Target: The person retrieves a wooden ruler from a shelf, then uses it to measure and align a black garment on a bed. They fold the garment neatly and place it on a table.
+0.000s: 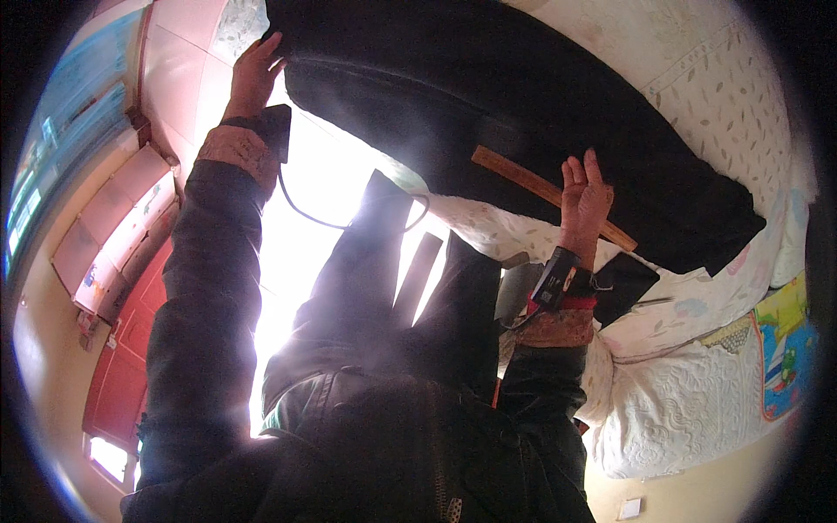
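A long piece of black cloth (418, 85), perhaps a garment, lies spread across a bed with a patterned sheet. My left hand (257, 73) is at its left end, fingers apart, fingertips at the cloth's edge. A flat wooden ruler (513, 171) rests slantwise on the cloth. Over the ruler's right part is my right hand (584, 202), its fingers extended; the ruler passes beneath it, and nothing shows in its grasp. Each wrist carries a strapped-on black device, and a cable hangs from the left one.
A smaller black piece (624, 287) lies by my right wrist, with a thin dark pointed object (654, 301) beside it. White embossed bedding (667, 399) and a colourful printed cloth (781, 353) are at the right. A red door (127, 340) stands left. Glare washes out the floor.
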{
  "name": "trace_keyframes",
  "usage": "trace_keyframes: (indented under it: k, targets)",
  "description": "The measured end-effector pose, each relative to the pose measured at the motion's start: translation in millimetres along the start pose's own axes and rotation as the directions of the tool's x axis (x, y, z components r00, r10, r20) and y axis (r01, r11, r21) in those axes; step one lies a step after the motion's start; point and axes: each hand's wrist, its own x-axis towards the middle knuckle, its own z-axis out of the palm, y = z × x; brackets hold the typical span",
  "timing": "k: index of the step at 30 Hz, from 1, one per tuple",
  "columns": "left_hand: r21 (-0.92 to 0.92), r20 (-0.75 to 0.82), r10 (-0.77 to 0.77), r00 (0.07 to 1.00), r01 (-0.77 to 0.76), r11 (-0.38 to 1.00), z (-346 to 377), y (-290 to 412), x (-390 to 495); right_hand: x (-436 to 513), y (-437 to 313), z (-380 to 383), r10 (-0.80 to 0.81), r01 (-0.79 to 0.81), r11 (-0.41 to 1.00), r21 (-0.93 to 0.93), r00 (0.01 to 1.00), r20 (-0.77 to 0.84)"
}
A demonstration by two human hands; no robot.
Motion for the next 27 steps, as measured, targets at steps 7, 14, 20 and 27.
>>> trace_keyframes:
  k: [7, 14, 20, 27]
  targets:
    - [-0.48, 0.114, -0.274, 0.955, 0.294, 0.827, -2, -1, 14, -1, 9, 3, -0.037, 0.037, 0.999, 0.01, 0.999, -0.022]
    - [-0.263, 0.084, -0.151, 0.985, 0.168, 0.95, -4, -2, 6, -4, 10, 7, -0.035, 0.034, 0.999, -0.022, 0.998, -0.059]
    - [-0.452, 0.02, -0.268, 0.963, 0.248, 0.857, 1, 1, 7, -6, 11, 9, -0.04, 0.04, 0.999, -0.008, 0.999, 0.013]
    - [-0.687, -0.045, -0.714, 0.699, 0.497, 0.53, 8, 7, 24, 0, 11, 6, 0.002, -0.003, 1.0, 0.012, 0.999, 0.042]
